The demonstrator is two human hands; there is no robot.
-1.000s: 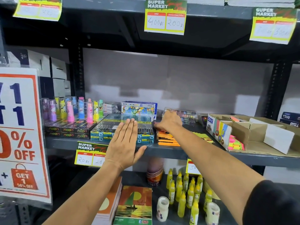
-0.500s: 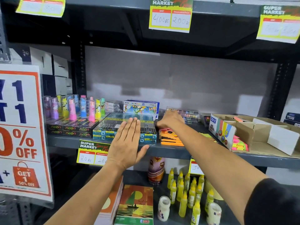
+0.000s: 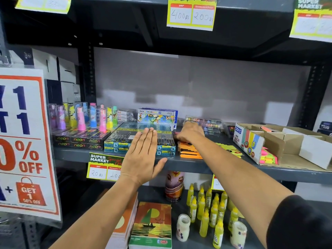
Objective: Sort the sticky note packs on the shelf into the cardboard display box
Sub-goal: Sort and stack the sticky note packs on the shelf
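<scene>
A stack of orange sticky note packs [image 3: 188, 151] lies on the grey shelf [image 3: 188, 166], with a yellow pack [image 3: 231, 150] to its right. My right hand [image 3: 190, 132] rests on the far end of the orange stack, fingers curled down and hidden, so I cannot see whether it grips a pack. My left hand [image 3: 142, 159] is flat with its fingers together, held in front of the blue pen boxes [image 3: 116, 142], holding nothing. The cardboard display box [image 3: 294, 141] stands at the right, with neon pink and yellow packs [image 3: 267, 157] in its front compartment.
Neon marker boxes [image 3: 79, 141] and upright coloured tubes [image 3: 80, 119] fill the shelf's left. A pastel box [image 3: 156, 117] and bead cases [image 3: 206, 123] sit behind. Below are notebooks [image 3: 150, 225] and yellow glue bottles [image 3: 210, 205]. A sale poster [image 3: 23, 141] hangs at left.
Both hands keep almost the same pose. My right hand has edged slightly back on the orange stack, and the view has shifted a little.
</scene>
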